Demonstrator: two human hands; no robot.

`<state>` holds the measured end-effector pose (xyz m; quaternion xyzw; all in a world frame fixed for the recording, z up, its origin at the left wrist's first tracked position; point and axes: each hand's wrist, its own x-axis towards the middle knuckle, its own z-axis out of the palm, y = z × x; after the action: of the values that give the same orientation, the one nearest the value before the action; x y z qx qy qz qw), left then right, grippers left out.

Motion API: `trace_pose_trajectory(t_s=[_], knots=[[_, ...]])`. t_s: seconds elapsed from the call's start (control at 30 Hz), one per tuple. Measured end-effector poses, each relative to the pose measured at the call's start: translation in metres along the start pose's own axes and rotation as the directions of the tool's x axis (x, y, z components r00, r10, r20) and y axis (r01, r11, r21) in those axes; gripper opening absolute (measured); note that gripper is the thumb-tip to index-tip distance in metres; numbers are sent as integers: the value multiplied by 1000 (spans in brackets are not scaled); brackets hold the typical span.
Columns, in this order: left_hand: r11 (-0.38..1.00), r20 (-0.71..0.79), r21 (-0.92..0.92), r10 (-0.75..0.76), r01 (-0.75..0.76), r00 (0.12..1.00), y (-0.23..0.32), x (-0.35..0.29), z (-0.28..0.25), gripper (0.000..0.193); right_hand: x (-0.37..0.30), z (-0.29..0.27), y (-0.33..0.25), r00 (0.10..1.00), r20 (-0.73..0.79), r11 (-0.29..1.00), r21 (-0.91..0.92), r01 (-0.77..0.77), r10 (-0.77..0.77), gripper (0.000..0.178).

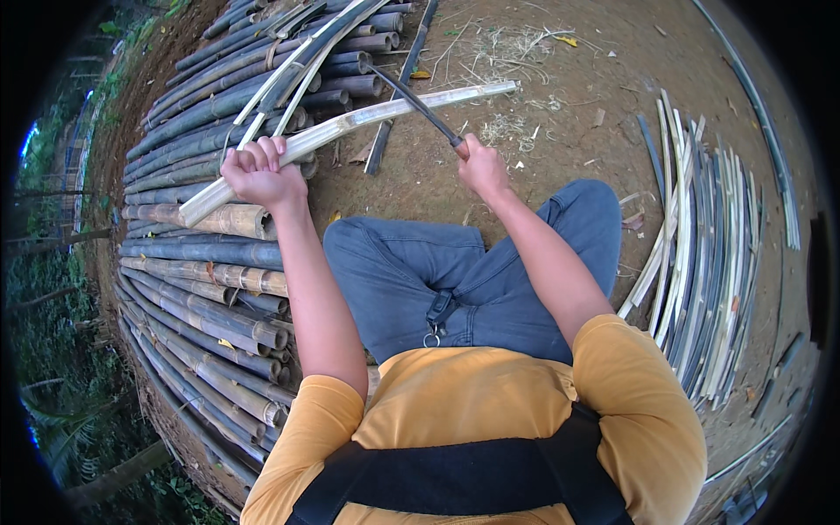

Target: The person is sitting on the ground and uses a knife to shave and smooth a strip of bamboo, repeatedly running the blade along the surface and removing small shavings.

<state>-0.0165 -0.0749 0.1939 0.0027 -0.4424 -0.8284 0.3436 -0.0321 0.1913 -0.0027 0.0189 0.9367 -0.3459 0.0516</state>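
A long pale split bamboo strip (367,114) slants from lower left to upper right in front of me. My left hand (262,171) is closed around it near its lower left end, palm side up. In my right hand (483,166) is the brown handle of a long dark-bladed knife (418,105). The blade points up and to the left, crossing the strip about midway along its length. Whether the edge touches the strip or only passes over it, I cannot tell.
Stacked bamboo poles (201,254) fill the left side, with split lengths (306,61) lying over the far ones. A bundle of thin bamboo strips (713,262) lies at the right. Pale shavings (512,52) litter the dirt ahead. My crossed legs (394,271) sit below the knife.
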Motion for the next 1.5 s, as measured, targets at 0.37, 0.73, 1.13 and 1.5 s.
trace_pose_trajectory(t_s=[0.37,0.73,1.13,1.5], knots=[[1000,51,-5,-5,5,999,-1,-4,2,40,19,8,31,978,-38,977,64,-203,206,21],[1000,-13,11,-13,13,1000,-1,-4,7,41,30,10,54,958,-56,960,42,-278,280,24],[1000,-7,3,-6,6,1000,1,0,-2,41,8,7,7,997,50,996,67,-56,52,21],[1000,-3,-13,-1,1,1000,-3,-1,-9,39,8,14,16,993,-11,987,112,-120,122,22]])
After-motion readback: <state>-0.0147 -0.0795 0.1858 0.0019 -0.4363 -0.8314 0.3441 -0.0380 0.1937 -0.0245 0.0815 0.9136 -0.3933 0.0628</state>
